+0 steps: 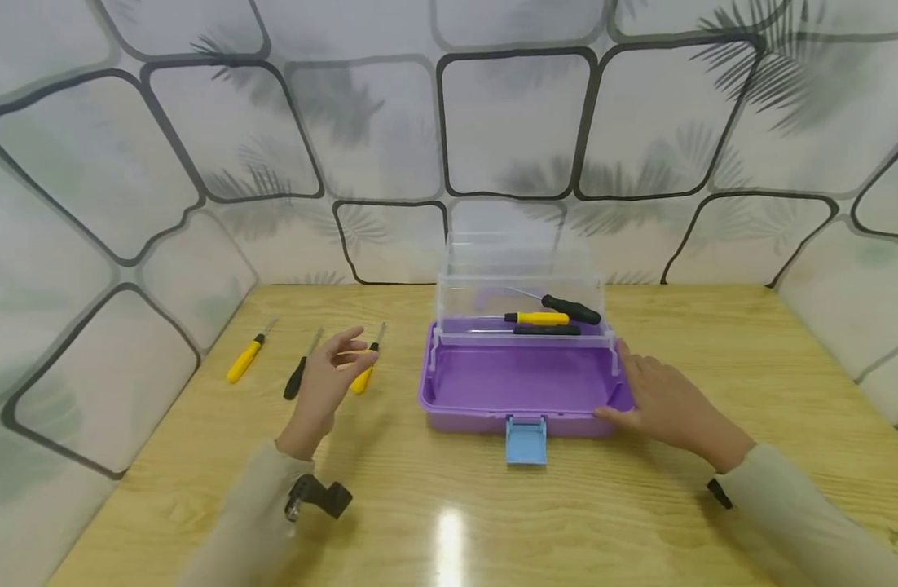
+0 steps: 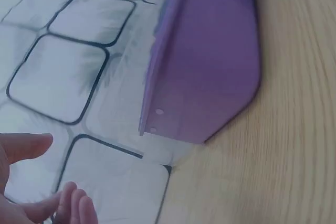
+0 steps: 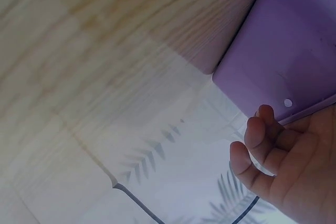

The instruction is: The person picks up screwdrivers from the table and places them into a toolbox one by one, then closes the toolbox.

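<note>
A purple toolbox (image 1: 518, 424) with a clear lid raised and a blue latch (image 1: 526, 442) hanging at its front stands on the table. My right hand (image 1: 665, 403) holds its right end, thumb over the front corner and index finger farther back along the rim. In the right wrist view the other fingers (image 3: 256, 132) bend loosely beside the purple side wall. My left hand (image 1: 327, 383) hovers among the screwdrivers on the left, thumb and fingers apart with nothing between them. It partly covers a yellow screwdriver (image 1: 361, 380) and a black screwdriver (image 1: 295, 381).
Another yellow screwdriver (image 1: 244, 361) lies at the far left. Inside the toolbox's raised upper tray are a yellow screwdriver (image 1: 540, 318) and two black ones, one (image 1: 572, 310) tilted over the edge. A patterned backdrop (image 1: 515, 122) rises behind the table.
</note>
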A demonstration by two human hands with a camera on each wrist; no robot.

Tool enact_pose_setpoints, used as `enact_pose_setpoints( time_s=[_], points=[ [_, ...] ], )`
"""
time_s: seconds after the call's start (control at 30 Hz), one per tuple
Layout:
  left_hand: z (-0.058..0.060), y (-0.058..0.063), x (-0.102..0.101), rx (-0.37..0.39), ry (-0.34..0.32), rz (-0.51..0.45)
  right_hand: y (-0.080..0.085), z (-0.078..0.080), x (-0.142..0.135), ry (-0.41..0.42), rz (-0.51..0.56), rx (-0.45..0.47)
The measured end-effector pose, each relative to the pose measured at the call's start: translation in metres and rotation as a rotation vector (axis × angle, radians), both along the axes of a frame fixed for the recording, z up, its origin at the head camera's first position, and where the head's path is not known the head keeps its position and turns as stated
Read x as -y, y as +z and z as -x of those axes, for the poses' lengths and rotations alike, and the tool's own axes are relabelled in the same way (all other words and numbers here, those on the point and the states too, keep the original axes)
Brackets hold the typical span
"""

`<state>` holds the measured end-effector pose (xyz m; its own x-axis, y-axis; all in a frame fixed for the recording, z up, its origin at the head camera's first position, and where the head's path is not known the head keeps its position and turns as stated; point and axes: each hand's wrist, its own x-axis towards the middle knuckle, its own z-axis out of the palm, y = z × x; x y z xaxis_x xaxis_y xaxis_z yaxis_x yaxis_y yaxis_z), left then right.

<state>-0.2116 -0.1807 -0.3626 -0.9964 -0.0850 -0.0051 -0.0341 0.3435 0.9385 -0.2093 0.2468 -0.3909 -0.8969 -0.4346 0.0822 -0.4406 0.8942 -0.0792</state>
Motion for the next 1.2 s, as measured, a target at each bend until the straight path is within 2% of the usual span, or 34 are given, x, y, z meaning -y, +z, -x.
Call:
enact_pose_setpoints(
  time_s=[0.13,0.3,0.47,0.67,0.83,1.2],
  points=[
    [0.004,0.0,0.007,0.131,0.02,-0.122,0.001,0.0,-0.001,0.003,-0.009,-0.012],
    [0.01,-0.007,0.015,0.227,0.047,-0.21,0.0,0.001,-0.002,-0.001,-0.011,-0.018],
    [0.018,-0.016,0.021,0.298,0.079,-0.202,0.0,0.001,-0.001,-0.014,-0.01,-0.009],
    [0.025,-0.029,0.026,0.292,0.087,-0.064,0.0,0.001,-0.002,-0.014,-0.013,-0.014],
    [0.029,-0.038,0.028,0.275,0.077,0.106,-0.001,0.002,-0.002,-0.008,-0.016,-0.021],
    [0.032,-0.043,0.028,0.171,-0.002,0.446,-0.001,0.002,-0.001,-0.017,-0.015,-0.006]
  ],
)
